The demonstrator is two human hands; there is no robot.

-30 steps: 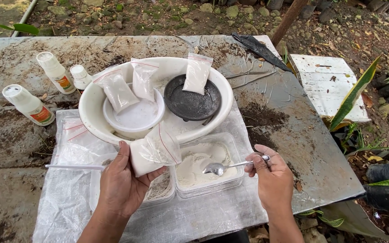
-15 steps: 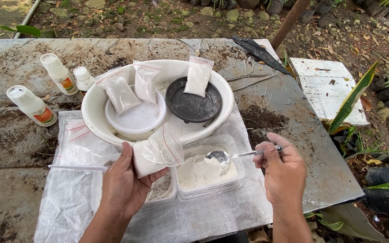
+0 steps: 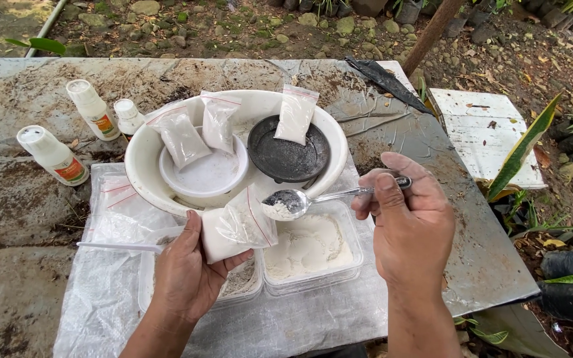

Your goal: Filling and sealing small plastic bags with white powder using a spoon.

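My left hand (image 3: 184, 272) holds a small clear zip bag (image 3: 237, 225) part filled with white powder, its mouth turned toward the spoon. My right hand (image 3: 409, 222) grips a metal spoon (image 3: 300, 201) by the handle. The spoon's bowl carries a little white powder and hovers right beside the bag's opening. Under the spoon sits a clear plastic tub of white powder (image 3: 310, 248). A second tub (image 3: 240, 285) lies partly hidden below the bag and my left hand.
A large white basin (image 3: 329, 142) behind holds a white bowl (image 3: 203, 176), a black dish (image 3: 290, 156) and three filled powder bags. Three white bottles (image 3: 51, 154) stand at the left. Empty zip bags (image 3: 111, 215) lie on a woven sheet. The table's right edge is near.
My right hand has lifted the spoon out of the powder tub and brought it up and left to the bag's mouth. My left hand has kept the bag almost still.
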